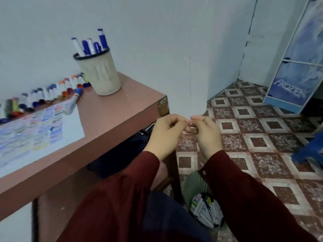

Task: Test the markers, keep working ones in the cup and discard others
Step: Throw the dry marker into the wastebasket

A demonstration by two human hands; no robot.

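Note:
My left hand (166,131) and my right hand (204,131) meet in the air past the desk's right end, above the floor. Their fingers curl round a small orange marker (187,121), mostly hidden between them; only an orange sliver shows. A beige mesh cup (99,75) with a black rim stands at the desk's far corner and holds several blue-capped markers (90,44). A row of markers (49,93) lies along the wall. A paper sheet (40,128) covered with coloured scribbles lies on the desk.
A green bin (197,187) on the floor below my right arm holds several discarded markers (204,212). The pink desk (111,116) ends at a corner near my hands. A blue cabinet (295,67) stands at far right, and a blue stool (307,151) near the right edge.

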